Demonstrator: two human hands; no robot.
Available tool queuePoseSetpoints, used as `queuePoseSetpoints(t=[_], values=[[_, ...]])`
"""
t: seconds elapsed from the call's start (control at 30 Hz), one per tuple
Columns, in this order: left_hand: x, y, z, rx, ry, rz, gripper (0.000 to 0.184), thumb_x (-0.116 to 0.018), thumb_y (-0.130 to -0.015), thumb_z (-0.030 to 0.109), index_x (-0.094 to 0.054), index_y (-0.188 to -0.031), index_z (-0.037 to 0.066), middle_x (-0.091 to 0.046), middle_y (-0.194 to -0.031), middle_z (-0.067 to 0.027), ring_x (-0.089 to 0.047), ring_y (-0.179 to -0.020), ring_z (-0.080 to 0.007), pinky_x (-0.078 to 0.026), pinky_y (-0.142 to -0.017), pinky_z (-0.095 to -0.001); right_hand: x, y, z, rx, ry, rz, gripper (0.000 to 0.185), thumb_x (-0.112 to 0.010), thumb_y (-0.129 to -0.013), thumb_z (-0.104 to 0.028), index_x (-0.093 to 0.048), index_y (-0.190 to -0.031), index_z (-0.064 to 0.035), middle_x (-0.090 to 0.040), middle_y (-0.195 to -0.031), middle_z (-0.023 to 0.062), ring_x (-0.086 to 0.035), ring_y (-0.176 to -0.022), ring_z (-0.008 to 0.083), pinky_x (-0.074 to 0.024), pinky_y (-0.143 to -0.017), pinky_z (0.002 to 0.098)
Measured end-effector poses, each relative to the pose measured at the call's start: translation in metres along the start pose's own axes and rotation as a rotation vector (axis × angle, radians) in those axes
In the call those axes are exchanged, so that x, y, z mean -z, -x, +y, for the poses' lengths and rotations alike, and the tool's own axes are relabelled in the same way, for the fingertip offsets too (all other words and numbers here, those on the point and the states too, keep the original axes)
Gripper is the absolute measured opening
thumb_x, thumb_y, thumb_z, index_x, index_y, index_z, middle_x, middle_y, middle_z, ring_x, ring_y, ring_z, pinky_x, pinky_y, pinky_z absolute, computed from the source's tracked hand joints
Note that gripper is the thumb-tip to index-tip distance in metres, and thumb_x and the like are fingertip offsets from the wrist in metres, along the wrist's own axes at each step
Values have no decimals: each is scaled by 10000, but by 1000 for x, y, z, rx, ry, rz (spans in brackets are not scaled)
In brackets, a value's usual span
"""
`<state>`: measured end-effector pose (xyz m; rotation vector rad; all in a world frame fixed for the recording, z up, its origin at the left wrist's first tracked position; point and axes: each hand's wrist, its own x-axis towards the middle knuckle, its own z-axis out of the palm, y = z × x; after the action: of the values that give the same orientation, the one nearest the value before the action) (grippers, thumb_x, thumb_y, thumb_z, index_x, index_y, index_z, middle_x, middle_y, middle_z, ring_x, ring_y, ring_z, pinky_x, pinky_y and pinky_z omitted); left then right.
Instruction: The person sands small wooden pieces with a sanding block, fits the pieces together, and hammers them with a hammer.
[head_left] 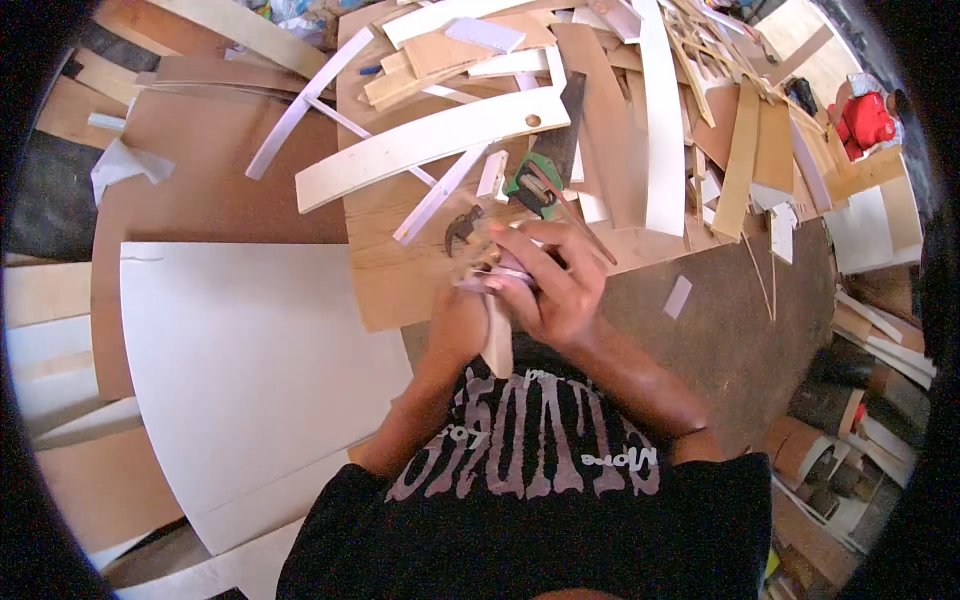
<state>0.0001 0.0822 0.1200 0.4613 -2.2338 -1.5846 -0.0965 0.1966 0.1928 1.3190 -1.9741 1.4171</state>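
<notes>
Here, a pale wooden strip (498, 345), narrow and blunt-ended, slants before the black shirt (530, 520) near the counter (378, 290); the left hand (460, 325) grips it while the right hand (562, 285) pinches its blurred, seemingly lilac upper part.

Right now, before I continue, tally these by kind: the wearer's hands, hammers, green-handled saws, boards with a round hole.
Hands: 2 (left hand, right hand)
Hammer: 1
Green-handled saw: 1
Board with a round hole: 1
Total: 5
</notes>
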Motion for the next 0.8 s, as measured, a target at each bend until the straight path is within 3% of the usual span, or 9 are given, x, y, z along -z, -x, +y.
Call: queuePoseSetpoints(t=[0.13, 0.17, 0.3, 0.37, 0.47, 0.6, 0.7, 0.73, 0.8], values=[[21, -5, 13, -64, -123, -51, 285, -501, -976, 117, -612, -1225, 34, -699, -1073, -176, -669, -1014, -340, -507, -892, -431, -6, -5, -12, 80, 70, -14, 370, -732, -847, -194, -708, -1166, -9, -651, -956, 147, -647, -791, 224, -547, -672, 307], [26, -10, 12, 338, 431, -18, 272, -481, -990, 140, -621, -1195, 30, -702, -1014, -171, -680, -966, -315, -519, -851, -428, -15, 11, -1, 31, 48, 32, 405, -746, -837, -218, -702, -1184, -14, -647, -953, 140, -646, -788, 225, -549, -669, 308], [22, -1, -20, 53, 194, -12, 273, -485, -995, 170, -616, -1178, 14, -700, -989, -160, -680, -940, -242, -526, -812, -400, -16, -9, -25, 38, 92, -15, 418, -739, -844, -226, -691, -1206, -23, -643, -954, 116, -651, -786, 228, -560, -667, 314], [39, 2, -49, 255, 413, -213, 312, -500, -996, 199, -588, -1232, 15, -677, -1076, -165, -655, -1016, -272, -506, -886, -416, -20, -17, -33, 117, 83, 9, 402, -742, -844, -245, -704, -1189, -42, -654, -961, 103, -657, -772, 207, -566, -664, 309], [47, -12, 9, 394, 114, -247, 341, -485, -1012, 252, -572, -1246, 20, -645, -1158, -169, -623, -1094, -299, -484, -941, -425, -38, 17, -5, -44, 139, 77, 434, -768, -815, -290, -718, -1189, -76, -653, -948, 90, -647, -741, 192, -556, -645, 294], [41, -5, -3, -432, -332, -65, 376, -443, -1043, 311, -583, -1223, 12, -675, -1053, -139, -662, -982, -224, -531, -807, -378, -31, -19, -38, 81, 123, 60, 388, -759, -818, -238, -725, -1158, -56, -670, -946, 113, -658, -739, 196, -561, -641, 311], [61, -23, 19, 485, 511, -144, 393, -440, -1041, 336, -577, -1237, 24, -627, -1170, -160, -592, -1112, -307, -459, -935, -453, -42, 15, -20, -82, 152, 51, 408, -770, -808, -250, -725, -1165, -56, -664, -939, 107, -654, -731, 191, -554, -624, 304], [54, -23, 8, 474, 518, -139, 393, -440, -1041, 336, -577, -1237, 24, -627, -1170, -160, -592, -1112, -307, -459, -935, -453, -43, 16, -17, -203, 196, 15, 413, -771, -809, -257, -725, -1169, -61, -658, -935, 101, -651, -726, 187, -547, -611, 297], [47, -13, 4, 78, 133, -111, 401, -432, -1053, 353, -607, -1199, 23, -637, -1100, -119, -602, -1056, -251, -460, -922, -404, -47, 0, -16, 16, 173, 135, 408, -770, -812, -260, -725, -1165, -60, -658, -935, 107, -651, -720, 189, -547, -604, 297]])
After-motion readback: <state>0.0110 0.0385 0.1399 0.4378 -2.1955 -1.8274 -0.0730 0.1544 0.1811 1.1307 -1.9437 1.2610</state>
